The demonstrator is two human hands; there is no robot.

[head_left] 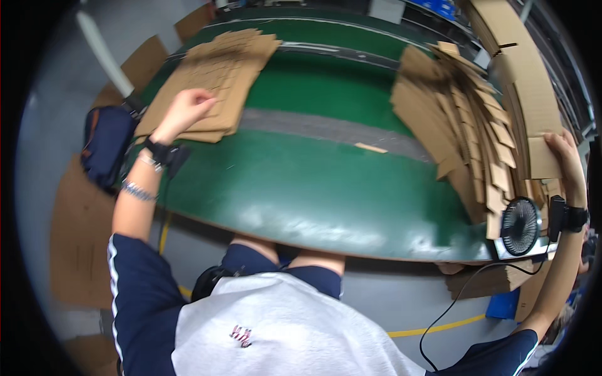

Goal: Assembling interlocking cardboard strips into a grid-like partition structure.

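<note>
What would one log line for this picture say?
left hand: resting on flat cardboard stack | right hand: gripping upright cardboard sheet | table: green

Matt brown corrugated cardboard everywhere: the flat die-cut sheets stacked at far left (pixel 213 81) look dry and rough, with the left hand (pixel 186 108) resting on them. At right, the fanned pile of brown cardboard blanks (pixel 458 113) shows the same dull paper finish, and the right hand (pixel 567 160) is on a cardboard piece at its edge. The green bench (pixel 301 182) is smooth with a soft sheen near its front edge. The small black fan (pixel 519 227) has a plastic grille. On the left wrist, a shiny metal bracelet (pixel 138 191).
</note>
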